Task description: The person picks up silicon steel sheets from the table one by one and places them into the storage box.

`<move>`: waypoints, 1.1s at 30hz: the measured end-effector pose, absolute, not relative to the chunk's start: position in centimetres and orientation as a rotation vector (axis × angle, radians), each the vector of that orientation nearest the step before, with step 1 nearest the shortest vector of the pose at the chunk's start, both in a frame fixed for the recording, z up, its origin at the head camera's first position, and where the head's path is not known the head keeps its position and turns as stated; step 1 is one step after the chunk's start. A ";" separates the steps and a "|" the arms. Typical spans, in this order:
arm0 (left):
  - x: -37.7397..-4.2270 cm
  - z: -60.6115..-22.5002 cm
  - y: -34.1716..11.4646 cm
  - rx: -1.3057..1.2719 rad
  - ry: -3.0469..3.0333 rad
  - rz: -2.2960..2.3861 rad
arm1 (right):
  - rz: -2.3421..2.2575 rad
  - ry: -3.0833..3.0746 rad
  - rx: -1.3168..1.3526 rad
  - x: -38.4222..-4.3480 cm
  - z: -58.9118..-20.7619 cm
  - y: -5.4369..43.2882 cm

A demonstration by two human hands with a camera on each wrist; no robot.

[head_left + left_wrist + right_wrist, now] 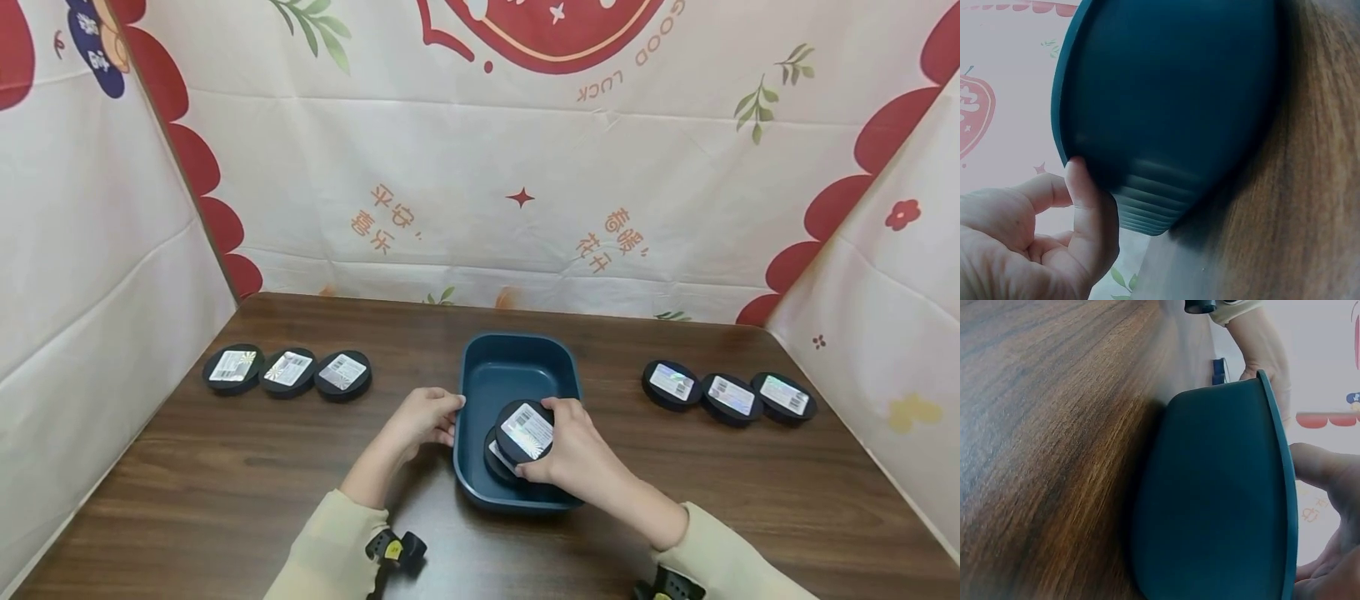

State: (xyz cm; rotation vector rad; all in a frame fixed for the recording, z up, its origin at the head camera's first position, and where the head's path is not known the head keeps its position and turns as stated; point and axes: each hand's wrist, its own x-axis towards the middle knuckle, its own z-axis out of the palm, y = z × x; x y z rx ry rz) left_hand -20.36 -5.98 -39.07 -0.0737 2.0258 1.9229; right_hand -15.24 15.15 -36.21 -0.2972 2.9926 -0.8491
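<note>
A dark blue rectangular tub [517,354] with rounded corners stands on the wooden table. My left hand [429,417] pinches its left rim; in the left wrist view the same hand [1054,237] is at the tub's edge. Inside the tub, my right hand [577,450] grips a flat black round container [527,430] with a white barcode label, thumb on the near side and fingers at the far side. A second black round container [491,463] lies beneath it, partly covered. The right wrist view shows the tub's outer wall [1210,494], which hides the containers.
Three more labelled black round containers [288,372] sit in a row on the left of the table [247,483]. Another row of three [729,398] is on the right. Printed white cloth [450,150] hangs behind and along both sides.
</note>
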 end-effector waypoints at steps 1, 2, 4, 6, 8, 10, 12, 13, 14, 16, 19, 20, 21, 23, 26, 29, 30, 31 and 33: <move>-20.4 -39.0 -6.0 -0.073 2.023 1.925 | -0.847 2.990 -0.299 -15.3 -36.3 15.1; -20.4 -39.0 -6.0 -0.075 2.021 1.926 | -0.848 2.985 -0.300 -15.4 -36.3 15.0; -20.3 -38.9 -6.0 -0.076 2.022 1.925 | -0.846 2.974 -0.304 -15.5 -36.4 14.9; -20.3 -38.8 -6.0 -0.080 2.020 1.923 | -0.837 2.968 -0.308 -15.7 -36.5 14.8; -20.3 -38.8 -6.0 -0.082 2.022 1.921 | -0.823 2.961 -0.308 -15.8 -36.6 14.6; -20.3 -38.8 -6.0 -0.082 2.022 1.920 | -0.804 2.953 -0.313 -15.8 -36.7 14.5; -20.4 -38.8 -6.0 -0.080 2.020 1.920 | -0.796 2.942 -0.314 -15.9 -36.8 14.4; -20.4 -38.8 -6.0 -0.080 2.020 1.921 | -0.793 2.937 -0.314 -15.9 -36.8 14.3; -20.4 -38.8 -6.0 -0.080 2.020 1.920 | -0.791 2.931 -0.315 -15.9 -36.8 14.3; -20.4 -38.9 -6.0 -0.081 2.021 1.921 | -0.787 2.927 -0.316 -15.9 -36.8 14.2; -20.5 -39.0 -6.0 -0.084 2.019 1.922 | -0.778 2.926 -0.325 -16.0 -36.8 14.1; -20.5 -39.1 -6.0 -0.083 2.017 1.924 | -0.774 2.926 -0.328 -16.0 -36.8 14.1; -20.6 -39.1 -6.0 -0.081 2.015 1.926 | -0.768 2.927 -0.331 -16.1 -36.8 14.1; -20.6 -39.1 -6.0 -0.081 2.012 1.931 | -0.763 2.927 -0.335 -16.1 -36.9 14.1; -20.5 -39.1 -6.0 -0.083 2.017 1.930 | -0.758 2.921 -0.332 -16.2 -36.9 14.1; -20.4 -39.0 -6.0 -0.084 2.030 1.927 | -0.749 2.912 -0.322 -16.2 -36.9 14.1; -20.4 -39.0 -6.0 -0.084 2.033 1.924 | -0.743 2.909 -0.320 -16.2 -36.9 14.1; -20.4 -39.0 -6.0 -0.085 2.034 1.925 | -0.737 2.906 -0.321 -16.2 -36.9 14.1; -20.3 -39.0 -6.0 -0.090 2.038 1.925 | -0.722 2.904 -0.322 -16.2 -36.9 14.0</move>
